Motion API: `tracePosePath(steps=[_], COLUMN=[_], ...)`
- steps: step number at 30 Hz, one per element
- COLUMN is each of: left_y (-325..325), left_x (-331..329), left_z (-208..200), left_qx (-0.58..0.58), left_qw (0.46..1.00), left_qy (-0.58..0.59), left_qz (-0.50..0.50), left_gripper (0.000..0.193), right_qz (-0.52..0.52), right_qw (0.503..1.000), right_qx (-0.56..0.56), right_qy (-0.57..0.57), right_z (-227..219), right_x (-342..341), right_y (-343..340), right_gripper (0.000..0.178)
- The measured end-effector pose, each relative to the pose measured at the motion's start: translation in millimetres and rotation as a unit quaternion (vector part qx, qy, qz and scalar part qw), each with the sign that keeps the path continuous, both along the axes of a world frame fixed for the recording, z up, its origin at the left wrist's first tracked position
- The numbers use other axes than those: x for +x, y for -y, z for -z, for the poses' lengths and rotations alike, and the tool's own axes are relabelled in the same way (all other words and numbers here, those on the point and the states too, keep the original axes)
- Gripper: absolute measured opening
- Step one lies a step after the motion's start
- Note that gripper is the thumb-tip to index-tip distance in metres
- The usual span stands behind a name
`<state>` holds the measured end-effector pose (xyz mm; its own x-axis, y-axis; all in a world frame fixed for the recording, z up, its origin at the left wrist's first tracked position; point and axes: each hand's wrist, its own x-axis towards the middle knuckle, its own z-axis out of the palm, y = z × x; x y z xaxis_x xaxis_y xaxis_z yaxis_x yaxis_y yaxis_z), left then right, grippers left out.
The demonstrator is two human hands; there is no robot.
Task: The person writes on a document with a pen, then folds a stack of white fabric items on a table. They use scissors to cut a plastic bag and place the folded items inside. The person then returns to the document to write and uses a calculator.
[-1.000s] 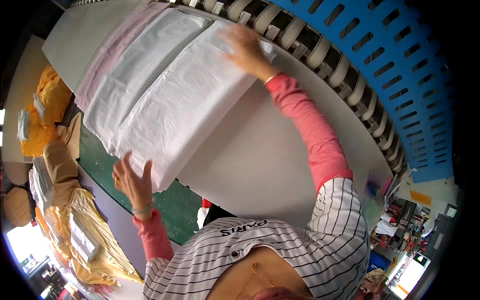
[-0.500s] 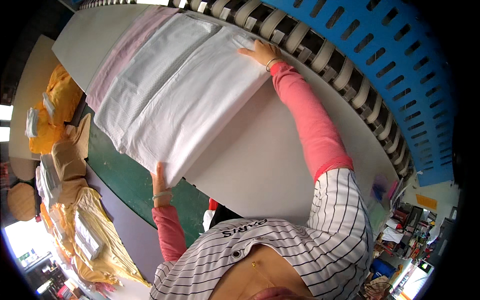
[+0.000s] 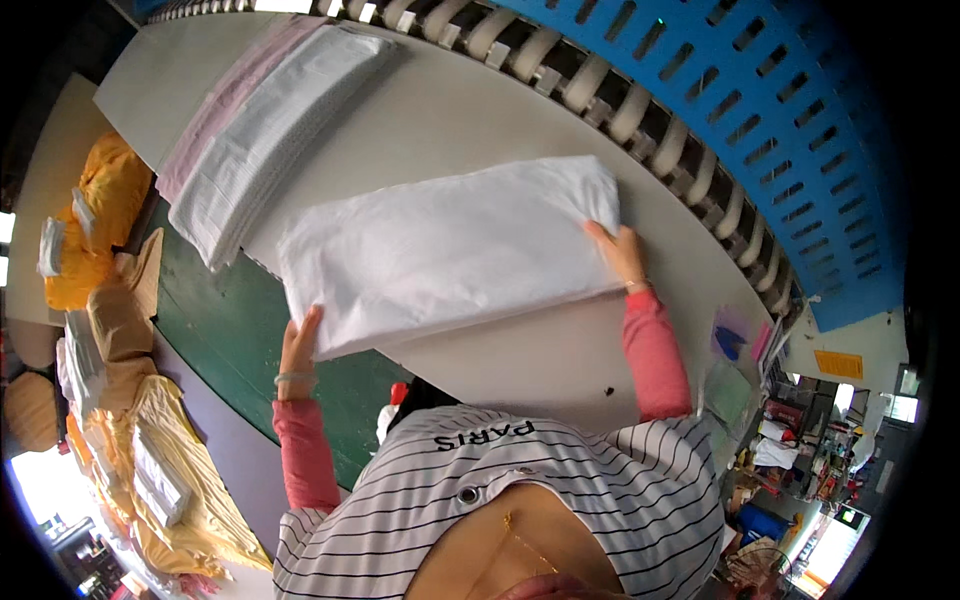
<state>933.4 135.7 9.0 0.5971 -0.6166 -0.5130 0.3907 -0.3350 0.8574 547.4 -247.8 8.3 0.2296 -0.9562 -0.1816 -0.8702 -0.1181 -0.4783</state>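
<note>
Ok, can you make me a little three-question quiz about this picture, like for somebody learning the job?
1. What do the bare left hand and bare right hand hold between them?
2. True or false: the curved blue panel with slots is at the picture's upper right.
3. The pale, textured stack of folded cloth lies right beside cloth of which colour?
A) black
B) pink
C) green

Key:
1. The folded white cloth bundle.
2. True.
3. B, the soft pink cloth.
</note>
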Motion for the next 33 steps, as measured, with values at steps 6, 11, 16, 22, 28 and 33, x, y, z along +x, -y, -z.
tracePosePath(steps=[6, 11, 16, 22, 28, 33], left_y=[60.7, 88.1, 86.2, 51.8, 52.0, 66.1], left_x=[-86.5, -147.1, -168.9, -158.0, -179.0, -179.0], left_z=[-34.8, -71.8, -67.4, 43.9, 7.6, -15.6], left_qx=[-0.09, -0.123, -0.177, -0.251, -0.252, -0.262], left_qw=[0.983, 0.972, 0.966, 0.929, 0.945, 0.957], left_qy=[-0.049, -0.067, -0.1, -0.261, -0.198, -0.101], left_qz=[0.153, 0.186, 0.158, 0.078, 0.066, 0.075], left_gripper=[0.057, 0.073, 0.066, 0.043, 0.036, 0.041], right_qz=[0.097, -0.083, -0.284, -0.394, -0.39, -0.304], right_qw=[0.941, 0.943, 0.893, 0.865, 0.856, 0.878], right_qx=[-0.285, -0.242, -0.139, -0.181, -0.218, -0.088], right_qy=[-0.155, 0.215, 0.319, 0.251, 0.259, 0.359], right_z=[-12.8, -21.6, -44.7, -22.6, -16.6, -33.9], right_x=[-151.6, -115.4, -9.1, 32.9, 39.3, 33.5], right_y=[-44.7, -110.6, -179.1, -192.9, -199.5, -190.5], right_gripper=[0.073, 0.058, 0.05, 0.035, 0.03, 0.029])
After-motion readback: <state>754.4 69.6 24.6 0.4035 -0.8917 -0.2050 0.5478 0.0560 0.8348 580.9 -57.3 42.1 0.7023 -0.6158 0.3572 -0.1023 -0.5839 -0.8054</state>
